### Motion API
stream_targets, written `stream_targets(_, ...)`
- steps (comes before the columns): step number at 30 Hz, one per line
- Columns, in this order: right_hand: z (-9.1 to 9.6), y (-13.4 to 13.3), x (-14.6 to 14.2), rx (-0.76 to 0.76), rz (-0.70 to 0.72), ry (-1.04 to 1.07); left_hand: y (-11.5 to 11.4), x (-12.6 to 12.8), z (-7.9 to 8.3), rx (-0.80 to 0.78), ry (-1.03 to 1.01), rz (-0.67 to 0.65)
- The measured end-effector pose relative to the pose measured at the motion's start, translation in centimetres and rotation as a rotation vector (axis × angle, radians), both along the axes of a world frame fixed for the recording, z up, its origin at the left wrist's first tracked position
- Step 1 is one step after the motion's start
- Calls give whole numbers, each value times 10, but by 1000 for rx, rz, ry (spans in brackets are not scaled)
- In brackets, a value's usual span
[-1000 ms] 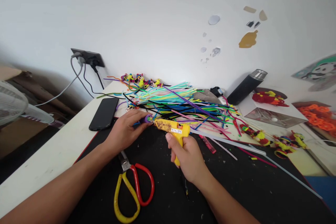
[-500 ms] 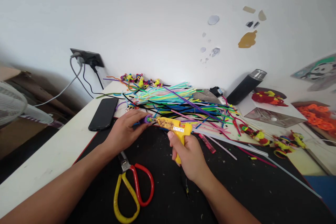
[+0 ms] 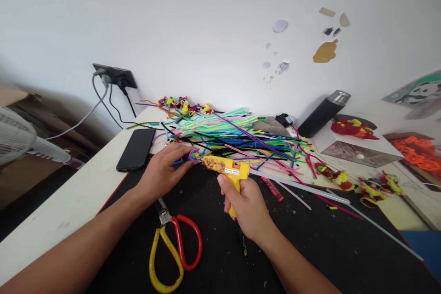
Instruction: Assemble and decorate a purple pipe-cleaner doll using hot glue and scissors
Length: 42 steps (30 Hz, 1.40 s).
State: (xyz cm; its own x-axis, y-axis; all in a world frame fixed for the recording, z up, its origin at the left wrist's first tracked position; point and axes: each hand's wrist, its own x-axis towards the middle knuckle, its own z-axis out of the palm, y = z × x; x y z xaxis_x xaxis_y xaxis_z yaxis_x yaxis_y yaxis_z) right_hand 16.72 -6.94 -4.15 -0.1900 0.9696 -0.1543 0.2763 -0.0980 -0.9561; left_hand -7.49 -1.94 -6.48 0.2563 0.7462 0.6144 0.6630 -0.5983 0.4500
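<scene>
Between its thumb and fingers, my left hand [image 3: 164,169] pinches a small purple pipe-cleaner piece [image 3: 193,154] with a green centre. My right hand [image 3: 246,202] is wrapped round the handle of a yellow glue gun [image 3: 220,164], stained brown near the front. Its nozzle points left and meets or nearly meets the purple piece; I cannot tell which. A long clear glue stick [image 3: 299,186] sticks out of the gun's back. Below my left hand, scissors [image 3: 175,243] with one yellow and one red handle lie on the black mat [image 3: 220,257].
Behind my hands spreads a heap of coloured pipe cleaners [image 3: 220,126]. A black phone [image 3: 136,149] lies at the left. Small pipe-cleaner figures [image 3: 374,190] sit at the right, near a white box [image 3: 361,147] and a black flask [image 3: 324,112]. A fan [image 3: 17,135] stands at far left.
The glue gun in my right hand has shifted slightly left, its nozzle closer to the purple piece. The purple piece has tipped a little, showing more of its green centre.
</scene>
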Motion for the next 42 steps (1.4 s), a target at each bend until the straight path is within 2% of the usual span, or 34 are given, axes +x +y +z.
stream_targets(8,-8,1,4,2,-30,-22,0,0,-1,-2,-3,7)
stream_targets(28,5,-1,-1,-5,8,-16,0,1,3,-18,-15,-2)
stream_targets(34,2,-1,1,9,1,-17,-1,1,0,0,-5,1)
stream_targets(42,3,-2,0,23,2,-19,-2,2,4,-43,21,-6)
